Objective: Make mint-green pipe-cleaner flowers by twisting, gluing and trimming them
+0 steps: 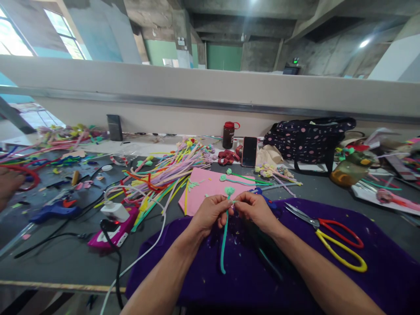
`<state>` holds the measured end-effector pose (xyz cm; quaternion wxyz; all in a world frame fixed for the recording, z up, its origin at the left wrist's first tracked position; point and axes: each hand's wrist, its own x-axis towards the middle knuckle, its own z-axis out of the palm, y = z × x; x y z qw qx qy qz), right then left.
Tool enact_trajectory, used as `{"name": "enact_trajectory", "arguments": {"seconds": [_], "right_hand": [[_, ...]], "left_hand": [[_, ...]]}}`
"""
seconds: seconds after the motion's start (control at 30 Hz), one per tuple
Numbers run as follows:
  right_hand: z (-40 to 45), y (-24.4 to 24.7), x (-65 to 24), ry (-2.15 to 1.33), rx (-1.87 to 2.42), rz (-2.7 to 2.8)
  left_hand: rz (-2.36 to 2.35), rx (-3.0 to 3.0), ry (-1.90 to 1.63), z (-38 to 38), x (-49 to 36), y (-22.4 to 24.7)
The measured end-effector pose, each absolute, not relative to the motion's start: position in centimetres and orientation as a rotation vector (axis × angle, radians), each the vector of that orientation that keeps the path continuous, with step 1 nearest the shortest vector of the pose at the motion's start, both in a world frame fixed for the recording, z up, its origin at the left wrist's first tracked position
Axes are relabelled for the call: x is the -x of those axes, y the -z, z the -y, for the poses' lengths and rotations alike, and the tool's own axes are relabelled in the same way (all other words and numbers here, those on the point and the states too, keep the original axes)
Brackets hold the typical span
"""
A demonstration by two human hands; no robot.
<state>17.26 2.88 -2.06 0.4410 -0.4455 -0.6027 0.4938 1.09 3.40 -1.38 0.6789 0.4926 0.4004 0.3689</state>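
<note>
Above the purple cloth [197, 280], my left hand [213, 212] pinches a mint-green pipe cleaner flower [229, 191], whose stem hangs down from the fingers. My right hand [251, 208] meets it at the stem just below the bloom, thumb and fingertips pressed together on a small piece I cannot make out. Behind the hands lies a pink sheet [203, 192] with green scraps on it. Two similar green flowers with stems [243, 181] rest along its far edge. Scissors [316, 224] with red and yellow handles lie on the cloth to the right, blades apart.
At left are a magenta power strip [120, 232] with a white plug and cables, and a blue glue gun [55, 211]. A bundle of pipe cleaners [177, 164] spreads behind. A phone [249, 152], a bottle [229, 135] and a dark bag [305, 142] stand farther back. Another person's hand [9, 183] shows at far left.
</note>
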Motion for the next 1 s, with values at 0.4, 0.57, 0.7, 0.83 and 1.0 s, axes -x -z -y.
{"name": "enact_trajectory", "arguments": {"seconds": [0.4, 0.57, 0.7, 0.83, 1.0], "right_hand": [[-2.4, 2.3, -16.5, -1.303, 1.009, 1.273], [-2.6, 2.2, -16.7, -1.324, 1.007, 1.293], [-2.6, 1.9, -17.0, -1.31, 1.038, 1.35], [-2.8, 1.8, -17.4, -1.214, 1.099, 1.44], [-2.9, 2.2, -17.6, -0.972, 1.162, 1.632]], "left_hand": [[-0.818, -1.022, -0.84, -3.2, -1.6, 1.6], [-0.832, -1.034, -0.875, -3.5, -1.2, 1.7], [-0.854, -1.05, -0.845, -3.6, -1.0, 1.6], [-0.868, -1.063, -0.829, -3.5, -1.1, 1.5], [-0.897, -1.101, -0.798, -3.5, -1.2, 1.6]]}}
